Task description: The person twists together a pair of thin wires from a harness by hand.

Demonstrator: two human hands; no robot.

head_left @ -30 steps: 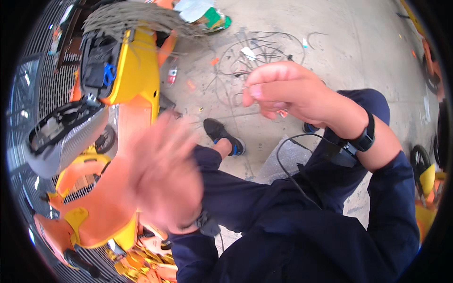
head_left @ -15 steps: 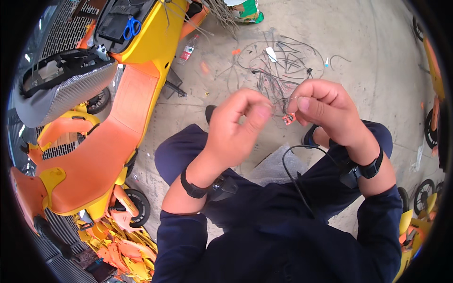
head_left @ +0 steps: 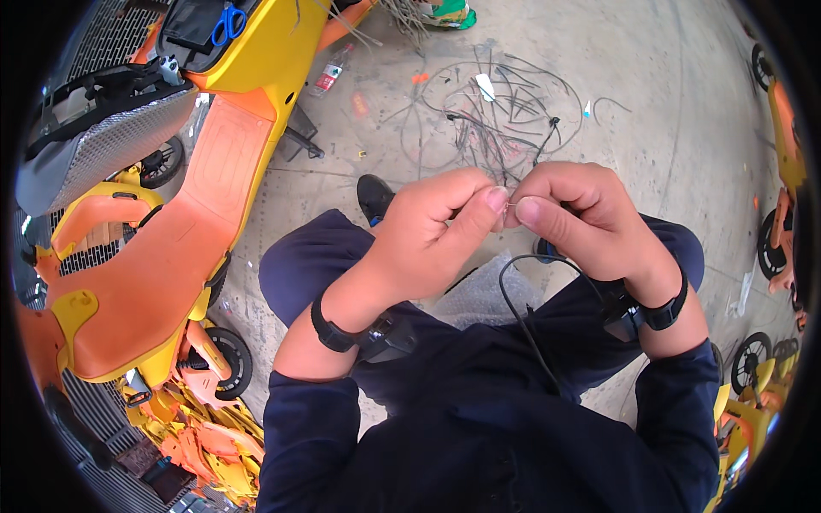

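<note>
Close together above my lap, both hands work at a thin pale wire [head_left: 510,205]. My left hand [head_left: 436,231] pinches it between thumb and forefinger, and my right hand [head_left: 586,218] pinches it from the other side, fingers curled. Whatever else lies inside the fingertips is too small or hidden to make out. Black bands with small dark devices circle both wrists, and a black cable [head_left: 513,303] loops across my lap.
An orange-and-yellow scooter [head_left: 162,265] stands on my left, blue scissors [head_left: 228,26] in its open top. Loose wires [head_left: 500,120] and a plastic bottle [head_left: 329,75] lie on the floor ahead. Bubble wrap [head_left: 470,295] rests between my legs. More scooters [head_left: 782,137] line the right.
My left hand, blurred a second ago, has risen rightward to meet my right hand, their fingertips closing in. The small red piece seen at my right fingers is now hidden.
</note>
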